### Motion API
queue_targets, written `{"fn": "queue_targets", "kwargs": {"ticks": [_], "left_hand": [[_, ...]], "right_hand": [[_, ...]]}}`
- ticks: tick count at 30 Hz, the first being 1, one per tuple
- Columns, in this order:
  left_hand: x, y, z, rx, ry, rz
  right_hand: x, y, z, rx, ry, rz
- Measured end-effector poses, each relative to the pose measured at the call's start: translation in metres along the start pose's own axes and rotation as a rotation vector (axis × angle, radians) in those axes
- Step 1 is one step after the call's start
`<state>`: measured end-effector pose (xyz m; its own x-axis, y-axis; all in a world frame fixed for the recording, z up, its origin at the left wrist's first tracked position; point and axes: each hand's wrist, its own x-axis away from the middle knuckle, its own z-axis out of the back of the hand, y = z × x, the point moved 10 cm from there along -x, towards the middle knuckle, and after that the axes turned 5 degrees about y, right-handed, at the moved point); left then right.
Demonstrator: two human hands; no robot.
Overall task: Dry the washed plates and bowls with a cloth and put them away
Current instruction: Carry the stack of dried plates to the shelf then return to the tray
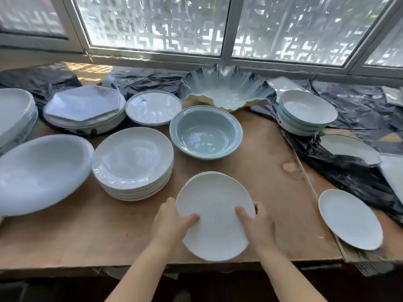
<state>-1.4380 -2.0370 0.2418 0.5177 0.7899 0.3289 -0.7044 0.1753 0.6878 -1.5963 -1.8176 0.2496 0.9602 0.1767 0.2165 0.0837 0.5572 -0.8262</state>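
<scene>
left hand (172, 222): white plate (214, 216) is gripped at its left edge, thumb laid on top
right hand (256, 223): same plate is gripped at its right edge, thumb on top
held plate: tilted, kept over near edge of wooden table (261, 149)
plate stack (133, 162): set left of held plate
blue-grey bowl (206, 131): placed behind held plate
single plate (350, 219): laid at right
bowl stack (307, 112): set far right on black plastic sheet (349, 110)
</scene>
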Motion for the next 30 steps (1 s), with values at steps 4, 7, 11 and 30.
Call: {"fn": "queue_targets", "kwargs": {"ticks": [4, 7, 11, 30], "left_hand": [[-0.026, 0.011, -0.006, -0.065, -0.009, 0.002], [-0.040, 0.016, -0.011, -0.047, -0.008, 0.014], [-0.051, 0.019, -0.017, -0.071, -0.003, 0.038], [-0.051, 0.019, -0.020, -0.145, 0.077, 0.070]], "right_hand": [[-0.023, -0.004, -0.010, 0.000, 0.038, -0.020], [-0.038, -0.008, -0.016, 0.017, 0.065, -0.007], [-0.051, -0.009, -0.021, 0.055, 0.072, 0.015], [-0.072, -0.018, -0.033, 0.498, -0.040, 0.191]]}}
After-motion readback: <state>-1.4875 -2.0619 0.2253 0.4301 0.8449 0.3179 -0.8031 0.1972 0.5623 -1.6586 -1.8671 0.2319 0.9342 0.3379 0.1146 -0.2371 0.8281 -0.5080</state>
